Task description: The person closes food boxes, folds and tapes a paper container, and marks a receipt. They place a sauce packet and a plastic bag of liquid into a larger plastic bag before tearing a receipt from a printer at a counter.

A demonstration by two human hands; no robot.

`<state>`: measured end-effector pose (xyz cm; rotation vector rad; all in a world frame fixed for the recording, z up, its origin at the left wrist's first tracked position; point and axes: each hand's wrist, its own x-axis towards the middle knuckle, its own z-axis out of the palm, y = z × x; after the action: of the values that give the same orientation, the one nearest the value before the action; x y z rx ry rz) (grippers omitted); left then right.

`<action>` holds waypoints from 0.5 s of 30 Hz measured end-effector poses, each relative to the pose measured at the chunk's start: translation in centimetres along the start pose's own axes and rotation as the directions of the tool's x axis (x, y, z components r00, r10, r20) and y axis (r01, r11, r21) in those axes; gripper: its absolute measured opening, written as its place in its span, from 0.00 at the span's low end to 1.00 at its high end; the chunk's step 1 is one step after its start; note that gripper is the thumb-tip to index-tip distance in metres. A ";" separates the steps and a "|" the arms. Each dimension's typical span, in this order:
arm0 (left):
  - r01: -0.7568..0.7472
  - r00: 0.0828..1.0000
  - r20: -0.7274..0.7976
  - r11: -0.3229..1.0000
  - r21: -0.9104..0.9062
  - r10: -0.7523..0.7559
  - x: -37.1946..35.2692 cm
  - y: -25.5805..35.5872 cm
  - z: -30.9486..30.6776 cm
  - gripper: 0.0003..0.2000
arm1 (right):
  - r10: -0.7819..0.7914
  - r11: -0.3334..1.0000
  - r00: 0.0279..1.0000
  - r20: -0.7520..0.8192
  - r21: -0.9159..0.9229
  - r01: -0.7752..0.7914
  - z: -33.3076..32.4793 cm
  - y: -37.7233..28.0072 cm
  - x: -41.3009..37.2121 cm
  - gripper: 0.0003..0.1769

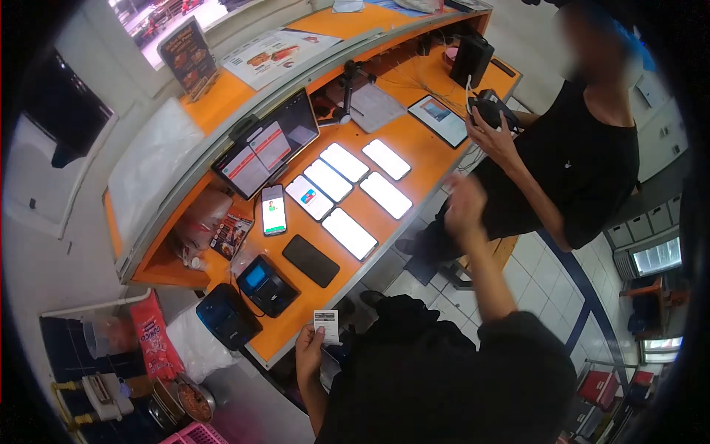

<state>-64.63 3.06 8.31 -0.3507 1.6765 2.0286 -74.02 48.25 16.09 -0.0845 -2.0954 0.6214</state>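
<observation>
My left hand [309,351] pinches a small printed paper slip [326,327] by the front left edge of the orange counter [255,342]. Over the floor beyond the counter's front edge, my right hand [467,211] is raised and smeared by motion, so its fingers do not show clearly. Several phones with bright white screens lie on the counter, one of them [350,233] at the front edge. A dark-screened phone [310,260] sits closer to my left hand. Left of it stand a black card terminal or printer [267,286] with a blue screen and another black device [228,317].
A co-worker [569,148] on the right holds a black device [494,111]. A tablet [438,120] lies at the counter's right; a monitor [270,144] stands at the back under a raised shelf. A stool [492,259] and a pink basket [194,435] are on the floor side.
</observation>
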 end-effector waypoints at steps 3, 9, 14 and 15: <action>0.030 0.998 0.061 0.999 0.022 -0.031 1.0 -0.4 0.1 0.06 | 0.242 0.967 0.887 0.393 -0.018 -0.256 2.6 -5.3 -10.9 0.18; 0.001 0.991 0.134 0.988 0.153 -0.022 3.1 -0.4 0.6 0.09 | 0.204 0.733 0.294 0.934 0.053 -0.678 1.9 -10.3 -18.5 0.27; 0.014 0.949 0.304 0.974 0.226 -0.084 3.6 1.3 3.5 0.11 | 0.144 0.861 0.281 0.949 0.020 -0.508 1.9 -8.9 -17.2 0.27; 0.009 0.949 0.306 0.973 0.229 -0.081 3.6 1.4 3.9 0.11 | 0.132 0.885 0.346 0.929 0.047 -0.463 2.2 -8.4 -17.1 0.28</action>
<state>-68.03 7.40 8.56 0.0135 1.6557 1.7298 -64.47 35.08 5.96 0.0757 -3.0559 1.5014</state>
